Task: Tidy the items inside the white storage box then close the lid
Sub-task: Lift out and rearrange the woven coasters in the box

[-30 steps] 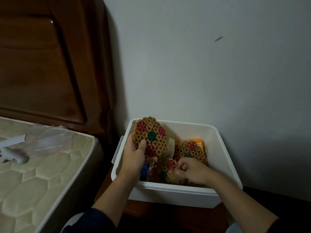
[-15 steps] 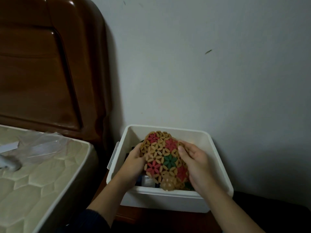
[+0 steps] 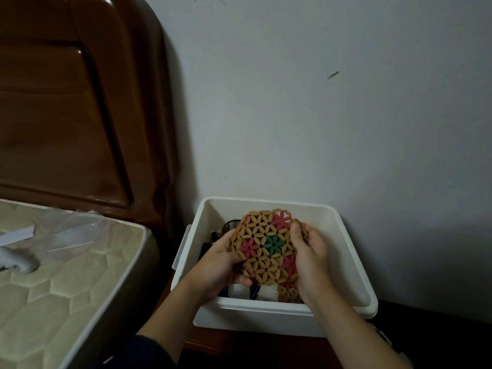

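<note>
Standing against a pale wall (image 3: 319,115), the white storage box (image 3: 354,262) rests on a dark wooden counter (image 3: 239,344), lid off, beside a carved wooden headboard (image 3: 66,115). A quilted mattress (image 3: 66,283) lies to the left, carrying crumpled clear plastic (image 3: 69,233) and a white object (blurred, not identifiable). Both hands hold a stack of woven mats (image 3: 266,251) over the box interior, blocking most of the contents; a dark mesh cup (image 3: 231,225) and dark and white items show beneath. The left hand (image 3: 218,265) grips the stack's left edge, fingers curled under it, thumb on top. The right hand (image 3: 310,259) clasps the right edge, fingers (image 3: 298,233) curled over the rim. The top mat is roughly round, tilted face-up toward the camera, its longer axis running from near edge to far wall. Its surface is openwork of tan petal-shaped pieces with red and green flower motifs. Another mat edge (image 3: 288,292) protrudes below.
</note>
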{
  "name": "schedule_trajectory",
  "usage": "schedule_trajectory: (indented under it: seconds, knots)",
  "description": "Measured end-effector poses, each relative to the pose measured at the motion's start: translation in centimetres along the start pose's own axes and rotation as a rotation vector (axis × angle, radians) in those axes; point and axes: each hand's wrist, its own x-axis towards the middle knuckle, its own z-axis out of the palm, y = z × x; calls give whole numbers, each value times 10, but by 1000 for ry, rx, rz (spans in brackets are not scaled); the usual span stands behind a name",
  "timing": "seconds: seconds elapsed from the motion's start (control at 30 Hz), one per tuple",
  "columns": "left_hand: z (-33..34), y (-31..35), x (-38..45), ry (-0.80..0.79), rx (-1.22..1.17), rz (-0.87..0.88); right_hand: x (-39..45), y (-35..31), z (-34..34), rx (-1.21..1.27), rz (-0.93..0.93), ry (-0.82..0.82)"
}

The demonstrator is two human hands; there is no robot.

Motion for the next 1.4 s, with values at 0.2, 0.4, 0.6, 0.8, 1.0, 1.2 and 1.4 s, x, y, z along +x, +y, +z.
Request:
schedule_trajectory:
  seconds: [0.2, 0.4, 0.6, 0.8, 1.0, 1.2, 1.4]
  knots:
    - [8, 4, -2, 13, -64, -58, 5, 8, 2, 39, 128, -43]
    - [12, 7, -1, -31, -62, -77, 6, 10, 3, -81, 74, -35]
    - [9, 1, -2, 40, 27, -12, 7, 12, 5, -161, 33, -48]
    - [10, 2, -4, 87, 60, 22, 4, 8, 6, -151, 22, -41]
    - [8, 3, -6, 99, 13, 43, 2, 4, 2, -129, -56, -125]
    - [8, 1, -6, 107, 24, 67, 3, 13, 7, -369, 22, -159]
    - [6, 1, -6, 162, 54, 61, 0, 16, 7, -505, -87, -140]
